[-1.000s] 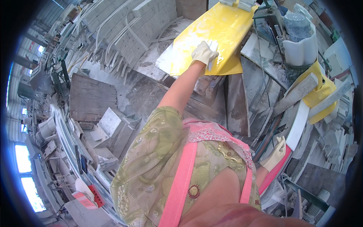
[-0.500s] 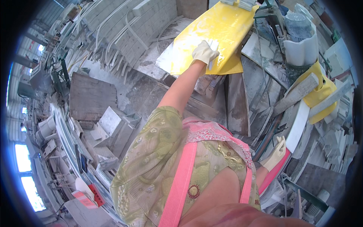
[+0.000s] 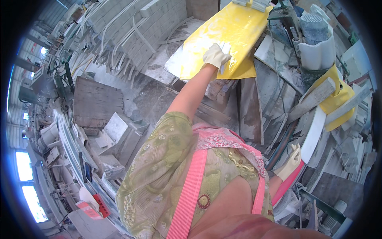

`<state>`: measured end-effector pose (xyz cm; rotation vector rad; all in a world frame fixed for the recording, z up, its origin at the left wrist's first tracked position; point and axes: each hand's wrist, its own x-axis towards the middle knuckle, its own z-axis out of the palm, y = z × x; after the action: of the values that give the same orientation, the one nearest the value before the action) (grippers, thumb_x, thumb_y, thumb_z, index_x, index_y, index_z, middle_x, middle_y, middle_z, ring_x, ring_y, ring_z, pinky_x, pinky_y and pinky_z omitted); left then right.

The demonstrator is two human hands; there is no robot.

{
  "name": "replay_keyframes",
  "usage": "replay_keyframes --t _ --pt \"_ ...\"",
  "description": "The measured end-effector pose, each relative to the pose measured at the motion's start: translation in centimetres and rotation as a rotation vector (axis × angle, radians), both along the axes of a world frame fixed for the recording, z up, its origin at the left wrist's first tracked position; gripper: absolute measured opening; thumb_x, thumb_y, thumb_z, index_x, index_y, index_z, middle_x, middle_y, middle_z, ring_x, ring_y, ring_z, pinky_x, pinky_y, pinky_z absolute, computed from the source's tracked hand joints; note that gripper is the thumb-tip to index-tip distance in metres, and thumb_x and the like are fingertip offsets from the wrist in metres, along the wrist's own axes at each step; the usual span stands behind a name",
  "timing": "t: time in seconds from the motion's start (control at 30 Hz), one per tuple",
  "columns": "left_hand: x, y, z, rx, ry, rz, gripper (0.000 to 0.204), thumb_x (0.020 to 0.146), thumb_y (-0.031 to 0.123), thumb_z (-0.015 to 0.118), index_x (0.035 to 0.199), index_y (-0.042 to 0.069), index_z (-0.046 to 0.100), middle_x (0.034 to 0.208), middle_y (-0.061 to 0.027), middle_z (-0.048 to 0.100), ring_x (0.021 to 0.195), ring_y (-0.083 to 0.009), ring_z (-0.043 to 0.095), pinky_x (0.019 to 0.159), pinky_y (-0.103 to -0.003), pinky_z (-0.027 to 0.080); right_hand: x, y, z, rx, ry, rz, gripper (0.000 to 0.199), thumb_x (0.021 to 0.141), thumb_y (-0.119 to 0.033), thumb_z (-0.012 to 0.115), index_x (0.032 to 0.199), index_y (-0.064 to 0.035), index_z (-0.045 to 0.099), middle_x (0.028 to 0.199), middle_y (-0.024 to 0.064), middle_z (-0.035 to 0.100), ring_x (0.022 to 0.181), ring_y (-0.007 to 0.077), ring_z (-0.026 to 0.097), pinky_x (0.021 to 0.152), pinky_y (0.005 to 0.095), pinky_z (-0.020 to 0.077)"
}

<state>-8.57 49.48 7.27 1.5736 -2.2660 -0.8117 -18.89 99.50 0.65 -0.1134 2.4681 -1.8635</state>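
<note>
My left hand (image 3: 217,55), in a cream glove, is closed around a few short white strips (image 3: 225,49) that stick up past its fingers. It rests low on a wet, shiny yellow sheet (image 3: 223,28) that slopes away from me. Down on the right, my right hand (image 3: 290,161), gloved the same way, lies beside a long white slab edge (image 3: 314,131) and a pink strip (image 3: 287,184). Its fingers point forward, slightly bent and partly apart, and I see nothing in them.
A white tub (image 3: 317,53) with a dusty motor-like part stands far right. Another yellow sheet (image 3: 338,97) hangs near a wooden beam (image 3: 312,99). Stacked pale strips (image 3: 139,36) fill the far left. A brown board (image 3: 97,101) and stone offcuts (image 3: 116,126) lie left.
</note>
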Motion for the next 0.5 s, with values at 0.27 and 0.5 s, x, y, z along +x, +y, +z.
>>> replay_keyframes --t 0.27,0.5 --pt "0.09 0.13 0.2 0.015 0.004 0.001 0.064 0.071 0.034 0.078 0.123 0.0 0.063 0.125 -0.0229 0.067 0.116 -0.0344 0.067 0.095 -0.038 0.053 0.5 -0.47 0.75 0.026 0.004 -0.005 0.043 0.109 -0.029 0.048 0.135 0.004 0.058 0.118 0.0156 0.069 0.111 0.0209 0.063 0.101 0.0321 0.0447" --pt "0.08 0.23 0.36 0.029 0.011 0.006 0.064 0.07 0.033 0.078 0.123 0.001 0.063 0.125 -0.0225 0.067 0.116 -0.0341 0.067 0.095 -0.037 0.053 0.18 -0.52 0.35 0.003 0.006 -0.004 0.044 0.11 -0.03 0.047 0.136 0.0026 0.058 0.115 0.0138 0.07 0.107 0.0182 0.063 0.1 0.0299 0.045"
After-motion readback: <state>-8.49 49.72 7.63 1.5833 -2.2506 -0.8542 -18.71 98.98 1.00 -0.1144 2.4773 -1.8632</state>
